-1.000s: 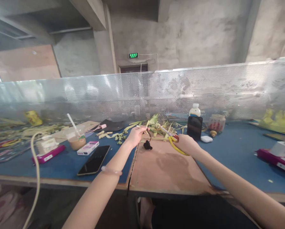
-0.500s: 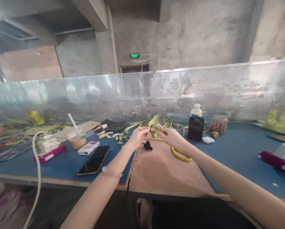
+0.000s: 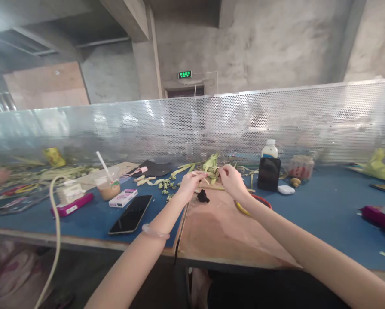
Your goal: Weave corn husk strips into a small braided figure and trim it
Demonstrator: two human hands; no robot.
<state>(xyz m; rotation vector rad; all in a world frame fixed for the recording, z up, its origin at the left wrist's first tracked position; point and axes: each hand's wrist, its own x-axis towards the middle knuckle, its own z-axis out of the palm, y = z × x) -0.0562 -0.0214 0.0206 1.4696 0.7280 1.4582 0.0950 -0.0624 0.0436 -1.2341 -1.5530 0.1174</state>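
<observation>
Screen [image 3: 253, 124]: perforated metal, runs behind the table over the full width of the view.
Table [image 3: 318, 227]: blue top; phone, cup and bottle stand or lie well out to the sides of the hands.
Board [image 3: 224, 234]: bare wood, set in front of the person; both hands work over its far part.
Leaves [image 3: 211, 162]: pale green heap at the board's far end, just beyond and between the two hands. Long axis of the tallest piece slants up and a little to the right; looser strips trail off left.
Left hand [image 3: 189, 183]: at the heap's near left edge, thumb and fingers bent toward each other; cannot tell whether they clamp a strip.
Right hand [image 3: 233, 182]: at the heap's right edge, fingers curled inward; cannot tell whether they meet or grip a leaf.
Gap between hands: narrow, filled by leaves; neither hand clearly nearer.
Phone [image 3: 131, 214]: flat, left of the board.
Cup [image 3: 108, 189]: beyond the phone, straw leaning.
Bottle [image 3: 270, 150]: right side, partly behind an upright black device [image 3: 269, 174].
Scissors [image 3: 243, 209]: looped handles on the board, partly covered by the right wrist; blades not visible.
Black lump [image 3: 203, 196]: on the board, just this side of the left fingers; nature unclear.
Fingertips [image 3: 221, 171]: too small and soft to read; leaf ends under them hidden.
</observation>
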